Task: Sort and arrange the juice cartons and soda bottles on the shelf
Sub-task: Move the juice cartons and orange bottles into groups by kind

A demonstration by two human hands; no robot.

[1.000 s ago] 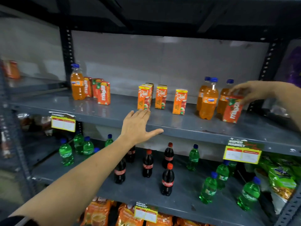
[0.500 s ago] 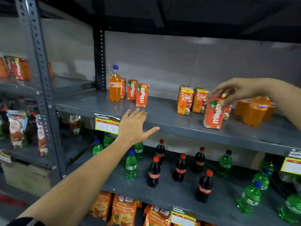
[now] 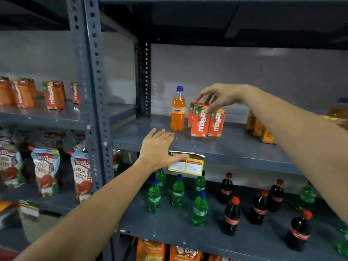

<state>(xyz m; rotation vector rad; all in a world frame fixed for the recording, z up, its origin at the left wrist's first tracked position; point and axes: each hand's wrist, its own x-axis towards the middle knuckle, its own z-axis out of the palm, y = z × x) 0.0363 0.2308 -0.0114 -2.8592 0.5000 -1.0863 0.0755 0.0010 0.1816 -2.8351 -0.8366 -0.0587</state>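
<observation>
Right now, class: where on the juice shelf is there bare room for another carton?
Bare shelf lies between the Maaza cartons and the orange cartons at right, and along the front edge. It is crowded around the orange bottle, where the right hand works.

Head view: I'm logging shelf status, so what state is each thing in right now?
Maaza carton: upright on shelf, right hand pinching its top.
Second Maaza carton: upright, touching the first.
Orange soda bottle: upright, capped, left of cartons.
Left hand: open, flat at the shelf edge.
Cola bottles: upright, capped, scattered.
Green bottles: upright, capped.
</observation>
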